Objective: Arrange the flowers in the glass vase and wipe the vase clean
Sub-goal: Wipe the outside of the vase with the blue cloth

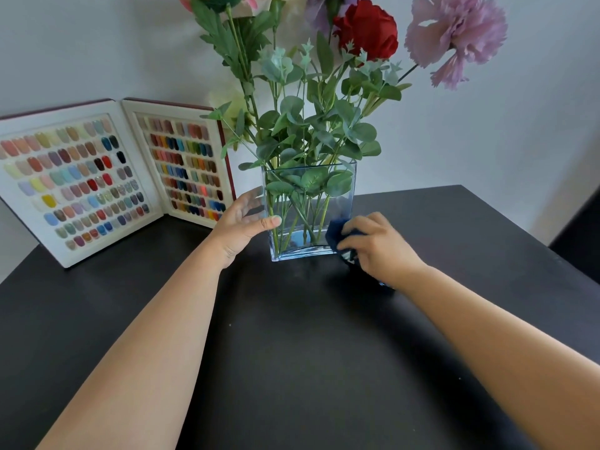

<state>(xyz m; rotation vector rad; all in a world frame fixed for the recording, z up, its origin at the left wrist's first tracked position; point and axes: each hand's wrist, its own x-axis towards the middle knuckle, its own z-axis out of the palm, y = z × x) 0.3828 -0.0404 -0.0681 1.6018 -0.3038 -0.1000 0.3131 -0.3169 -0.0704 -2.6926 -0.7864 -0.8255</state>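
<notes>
A clear rectangular glass vase (342, 203) stands on the black table (292, 352). In it are green stems and leaves (308, 138), a red rose (367, 29) and a pale purple flower (454, 34). My left hand (242, 222) grips the vase's left side, thumb on the front face. My right hand (376, 246) presses a dark blue cloth (336, 233) against the vase's lower right corner.
An open display book of coloured nail samples (97, 180) stands at the back left, leaning at the wall. A cream flower (227, 100) shows behind the stems. The table's right edge runs near a dark object (581, 235).
</notes>
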